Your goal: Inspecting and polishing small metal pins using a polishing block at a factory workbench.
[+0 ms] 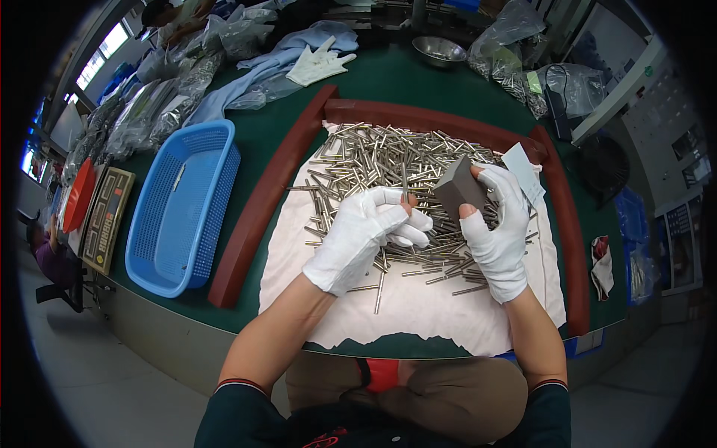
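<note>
Head view puts me over a green worktop (418, 89) with a white cloth (418, 306) spread inside a dark red frame (258, 201). My left hand (366, 235), in a white glove, is curled with its fingers (407, 224) pinched narrow around what looks like one thin metal pin, though the pin is mostly hidden by the glove. My right hand (502, 228), gloved too but with bare fingertips, holds a grey block (457, 187) between thumb and fingers, tilted on edge just above the heap. The two hands sit close together, the block just beside the left fingertips.

Beneath them lies a large heap of metal pins (396, 160) covering the far half of the cloth, with a few strays nearer me. A small white card (521, 170) rests at the heap's right edge.

To my left, the blue plastic basket (183, 205) looks nearly bare, so I judge that very little has been moved on and that most of the pile is left to handle. A steel bowl (439, 51) and a spare white glove (320, 63) lie far back.
</note>
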A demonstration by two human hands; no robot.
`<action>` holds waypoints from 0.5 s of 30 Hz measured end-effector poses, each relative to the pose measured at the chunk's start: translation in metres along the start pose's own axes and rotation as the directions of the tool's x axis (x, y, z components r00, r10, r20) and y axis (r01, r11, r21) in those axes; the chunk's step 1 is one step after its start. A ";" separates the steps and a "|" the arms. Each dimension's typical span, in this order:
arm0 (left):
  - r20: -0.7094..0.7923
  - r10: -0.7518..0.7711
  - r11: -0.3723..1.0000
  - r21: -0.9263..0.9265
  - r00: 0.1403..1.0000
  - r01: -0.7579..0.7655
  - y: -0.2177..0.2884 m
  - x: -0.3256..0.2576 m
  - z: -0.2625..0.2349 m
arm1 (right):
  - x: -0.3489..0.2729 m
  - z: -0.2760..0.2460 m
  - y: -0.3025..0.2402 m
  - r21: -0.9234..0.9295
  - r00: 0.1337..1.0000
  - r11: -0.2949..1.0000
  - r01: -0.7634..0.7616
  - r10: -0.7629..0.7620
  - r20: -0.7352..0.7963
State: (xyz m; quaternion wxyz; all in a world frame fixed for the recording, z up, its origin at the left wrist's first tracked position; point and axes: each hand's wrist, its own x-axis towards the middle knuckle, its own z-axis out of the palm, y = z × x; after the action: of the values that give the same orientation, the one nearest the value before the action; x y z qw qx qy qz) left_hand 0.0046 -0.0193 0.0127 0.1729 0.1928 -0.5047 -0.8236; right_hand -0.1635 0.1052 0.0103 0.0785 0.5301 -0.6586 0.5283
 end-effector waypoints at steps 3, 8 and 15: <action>0.004 0.008 1.000 -0.009 1.000 -0.008 0.000 -0.001 0.000 | 0.000 0.001 0.001 -0.015 1.000 1.000 0.004 -0.004 -0.001; 0.011 0.015 1.000 -0.024 1.000 -0.015 -0.002 -0.001 -0.002 | 0.001 0.000 0.001 -0.061 0.999 0.997 0.037 -0.039 -0.024; 0.004 0.009 1.000 -0.007 1.000 -0.009 0.002 -0.002 0.000 | 0.005 -0.005 -0.001 -0.175 0.995 0.980 0.090 -0.095 -0.017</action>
State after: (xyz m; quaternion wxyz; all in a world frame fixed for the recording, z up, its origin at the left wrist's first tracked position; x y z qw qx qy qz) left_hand 0.0063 -0.0191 0.0147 0.1763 0.1883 -0.5030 -0.8249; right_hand -0.1667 0.1060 0.0165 0.1573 0.5446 -0.6758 0.4712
